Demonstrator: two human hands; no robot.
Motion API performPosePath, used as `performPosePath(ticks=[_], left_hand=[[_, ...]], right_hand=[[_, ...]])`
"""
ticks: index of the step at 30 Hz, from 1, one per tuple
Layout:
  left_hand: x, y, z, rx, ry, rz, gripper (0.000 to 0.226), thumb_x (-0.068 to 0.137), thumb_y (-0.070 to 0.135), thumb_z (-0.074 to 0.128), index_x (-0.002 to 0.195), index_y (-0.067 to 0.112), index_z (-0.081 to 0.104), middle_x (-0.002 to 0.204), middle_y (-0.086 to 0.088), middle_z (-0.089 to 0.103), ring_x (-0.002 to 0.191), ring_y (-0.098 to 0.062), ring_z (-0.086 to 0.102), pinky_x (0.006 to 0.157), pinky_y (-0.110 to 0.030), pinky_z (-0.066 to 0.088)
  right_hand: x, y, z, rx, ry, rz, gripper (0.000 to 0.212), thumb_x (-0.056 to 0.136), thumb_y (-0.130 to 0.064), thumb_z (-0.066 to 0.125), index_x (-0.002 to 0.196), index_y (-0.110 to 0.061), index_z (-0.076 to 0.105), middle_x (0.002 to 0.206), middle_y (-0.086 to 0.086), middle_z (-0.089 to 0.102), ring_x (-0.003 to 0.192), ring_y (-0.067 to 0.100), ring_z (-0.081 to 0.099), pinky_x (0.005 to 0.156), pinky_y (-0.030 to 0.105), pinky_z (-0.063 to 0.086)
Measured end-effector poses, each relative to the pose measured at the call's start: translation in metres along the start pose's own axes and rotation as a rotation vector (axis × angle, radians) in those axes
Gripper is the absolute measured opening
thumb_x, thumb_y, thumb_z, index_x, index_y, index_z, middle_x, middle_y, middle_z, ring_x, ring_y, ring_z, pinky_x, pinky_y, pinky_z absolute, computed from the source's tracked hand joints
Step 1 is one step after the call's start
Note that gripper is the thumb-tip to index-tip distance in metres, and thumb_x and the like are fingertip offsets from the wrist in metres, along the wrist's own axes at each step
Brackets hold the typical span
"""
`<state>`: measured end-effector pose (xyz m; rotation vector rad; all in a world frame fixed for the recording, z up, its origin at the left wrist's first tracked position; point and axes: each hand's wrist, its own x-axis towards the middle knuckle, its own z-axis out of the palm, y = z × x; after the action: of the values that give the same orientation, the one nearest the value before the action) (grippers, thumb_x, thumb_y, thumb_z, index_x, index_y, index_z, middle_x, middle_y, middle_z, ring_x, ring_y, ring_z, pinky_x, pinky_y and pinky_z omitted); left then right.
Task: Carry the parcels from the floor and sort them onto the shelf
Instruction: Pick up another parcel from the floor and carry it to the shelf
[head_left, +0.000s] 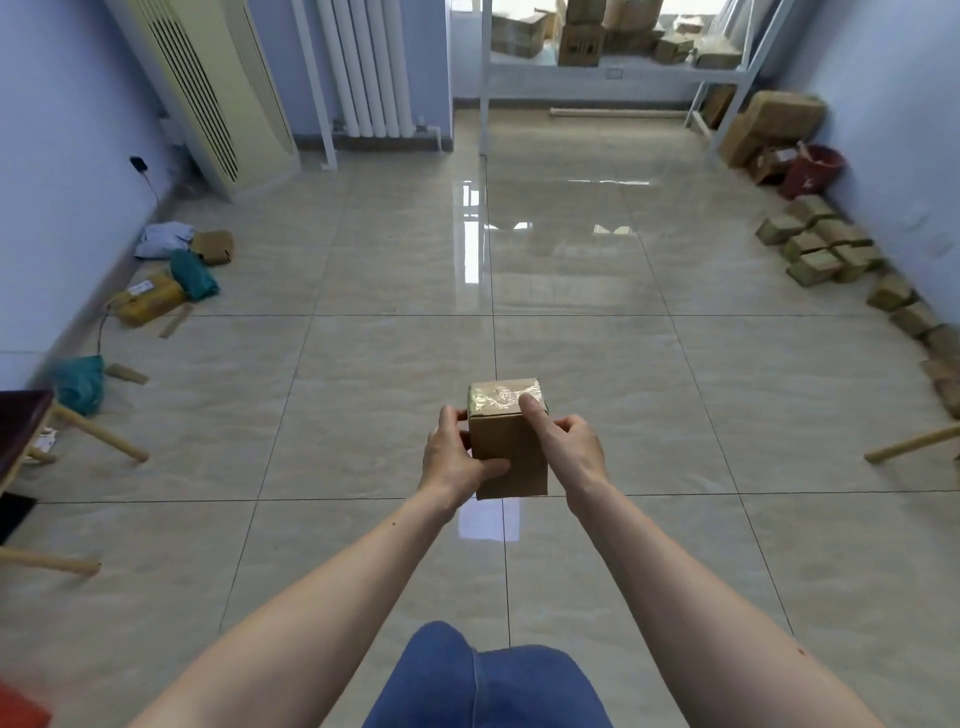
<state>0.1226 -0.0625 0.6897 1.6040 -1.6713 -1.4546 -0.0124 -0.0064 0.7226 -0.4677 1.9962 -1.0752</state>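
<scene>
I hold a small brown cardboard parcel (511, 447) with clear tape on top, out in front of me above the tiled floor. My left hand (454, 457) grips its left side and lower front. On the other side, my right hand (566, 444) clasps it, the index finger lying on the taped top. The white metal shelf (613, 75) stands at the far end of the room, with several cardboard boxes on it.
Several small boxes (821, 244) line the right wall, beside a red bucket (813, 169) and larger cartons (769, 124). Parcels and teal bags (192, 273) lie by the left wall. Wooden stool legs (104, 439) stick out at left and right. A radiator and a standing air conditioner stand at the back left.
</scene>
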Motion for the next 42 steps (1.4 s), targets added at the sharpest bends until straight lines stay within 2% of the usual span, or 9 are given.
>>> performPosePath(ticks=[5,8,12,16,20,24,29,35,42], left_hand=[[-0.002,0.014,-0.012,-0.041,-0.036,0.053,0.078,0.051,0.018,0.092,0.115,0.016,0.048,0.112,-0.008,0.070,0.099,-0.022,0.069,0.078,-0.032,0.058],[-0.006,0.034,-0.017,-0.170,-0.095,0.025,0.069,0.068,0.033,0.090,0.121,0.014,0.050,0.113,-0.001,0.067,0.101,-0.014,0.067,0.071,-0.018,0.052],[-0.005,0.053,-0.022,-0.206,-0.034,-0.023,0.055,0.078,0.061,0.069,0.110,0.018,0.053,0.111,-0.002,0.067,0.103,-0.018,0.064,0.086,-0.037,0.054],[0.001,0.047,-0.021,-0.188,0.018,-0.016,0.053,0.062,0.064,0.069,0.094,0.027,0.049,0.112,-0.008,0.066,0.107,-0.028,0.064,0.093,-0.049,0.054],[-0.006,0.047,-0.022,-0.250,-0.008,0.016,0.059,0.068,0.050,0.077,0.113,0.023,0.050,0.128,-0.007,0.061,0.116,-0.026,0.062,0.100,-0.050,0.052],[-0.018,0.050,-0.019,-0.339,-0.081,0.053,0.071,0.088,0.011,0.072,0.148,0.012,0.034,0.138,-0.005,0.052,0.122,-0.023,0.059,0.107,-0.046,0.048],[-0.024,0.047,-0.016,-0.356,-0.131,0.073,0.077,0.089,0.000,0.069,0.152,0.012,0.028,0.135,-0.001,0.050,0.126,-0.027,0.058,0.104,-0.038,0.049],[-0.029,0.055,-0.019,-0.339,-0.147,0.015,0.089,0.084,0.032,0.077,0.155,0.017,0.025,0.140,-0.006,0.051,0.122,-0.023,0.057,0.100,-0.046,0.052],[-0.028,0.072,-0.016,-0.367,-0.217,-0.128,0.054,0.090,0.056,0.059,0.136,0.036,0.042,0.119,0.005,0.064,0.102,-0.019,0.063,0.094,-0.056,0.054]], right_hand=[[-0.005,-0.016,-0.003,0.025,0.016,-0.052,0.047,0.078,-0.050,0.074,0.096,-0.008,0.063,0.085,-0.001,0.062,0.079,0.015,0.057,0.062,0.028,0.043],[-0.004,-0.018,-0.007,0.053,-0.023,-0.073,0.041,0.078,-0.039,0.078,0.098,-0.006,0.063,0.089,0.003,0.065,0.080,0.016,0.058,0.061,0.026,0.043],[-0.005,-0.018,-0.011,0.119,-0.088,-0.089,0.031,0.077,-0.016,0.079,0.100,-0.004,0.063,0.092,0.005,0.069,0.083,0.017,0.063,0.065,0.024,0.044],[-0.012,-0.021,-0.012,0.188,-0.121,-0.127,0.034,0.078,-0.002,0.077,0.107,0.000,0.061,0.085,0.000,0.069,0.079,0.011,0.065,0.065,0.019,0.045],[-0.018,-0.023,-0.012,0.185,-0.131,-0.108,0.044,0.077,-0.020,0.082,0.111,-0.005,0.058,0.092,-0.002,0.068,0.080,0.006,0.062,0.067,0.026,0.047],[-0.022,-0.024,-0.011,0.218,-0.130,0.008,0.060,0.074,-0.053,0.078,0.112,-0.014,0.052,0.111,0.002,0.065,0.102,0.016,0.063,0.089,0.052,0.054],[-0.026,-0.028,-0.009,0.316,-0.082,0.058,0.066,0.078,-0.059,0.071,0.115,-0.010,0.046,0.113,0.007,0.060,0.105,0.023,0.063,0.077,0.048,0.061],[-0.028,-0.027,-0.017,0.377,-0.034,0.040,0.053,0.082,-0.042,0.073,0.113,-0.008,0.046,0.109,0.013,0.063,0.090,0.022,0.065,0.067,0.041,0.059],[-0.032,-0.025,-0.030,0.402,-0.059,-0.010,0.040,0.085,-0.033,0.067,0.112,-0.007,0.052,0.097,0.006,0.064,0.083,0.019,0.063,0.061,0.036,0.055]])
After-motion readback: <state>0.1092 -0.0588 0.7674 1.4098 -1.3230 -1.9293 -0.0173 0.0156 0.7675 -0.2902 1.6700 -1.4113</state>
